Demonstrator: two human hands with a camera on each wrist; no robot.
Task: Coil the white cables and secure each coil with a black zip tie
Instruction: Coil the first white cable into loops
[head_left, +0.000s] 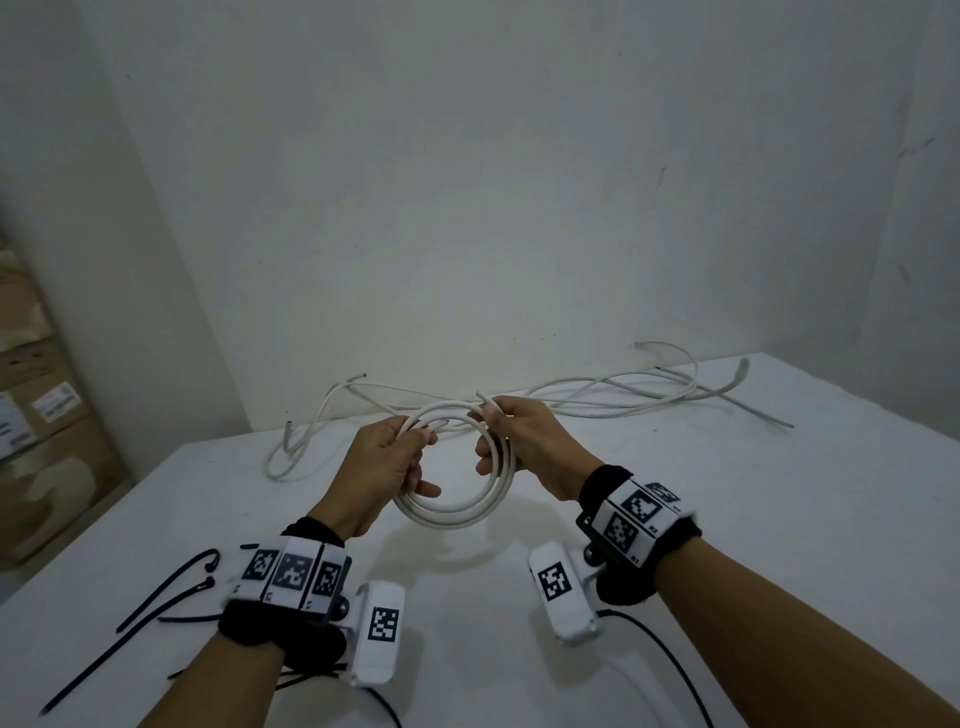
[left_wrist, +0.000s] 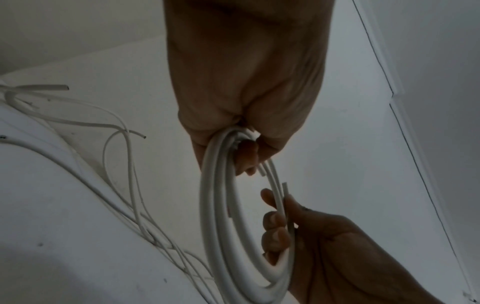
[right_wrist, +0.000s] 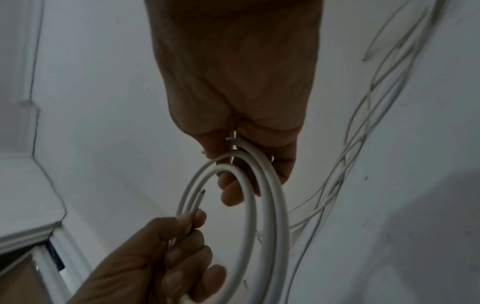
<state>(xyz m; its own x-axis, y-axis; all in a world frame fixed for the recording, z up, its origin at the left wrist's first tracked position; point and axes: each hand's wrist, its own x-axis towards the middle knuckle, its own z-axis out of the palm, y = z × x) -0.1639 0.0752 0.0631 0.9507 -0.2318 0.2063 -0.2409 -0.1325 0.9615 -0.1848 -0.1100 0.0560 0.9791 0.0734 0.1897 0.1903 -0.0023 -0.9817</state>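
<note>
A coil of white cable (head_left: 452, 517) with several loops hangs upright above the white table, held between both hands. My left hand (head_left: 410, 452) grips the coil's left side, fingers curled round the loops, and a cut end pokes out past them. My right hand (head_left: 498, 431) pinches the upper right of the coil, with the other cut end sticking up beside its thumb. In the left wrist view the left hand (left_wrist: 244, 148) closes on the coil (left_wrist: 213, 205). The right wrist view shows the right hand (right_wrist: 241, 164) clasping the coil (right_wrist: 275, 205). Several black zip ties (head_left: 164, 606) lie under my left forearm.
Several loose white cables (head_left: 571, 402) sprawl in a tangle along the back of the table (head_left: 727, 519) against the wall. Cardboard boxes (head_left: 41, 415) stand on the floor to the left. Black leads run from the wrist cameras toward me.
</note>
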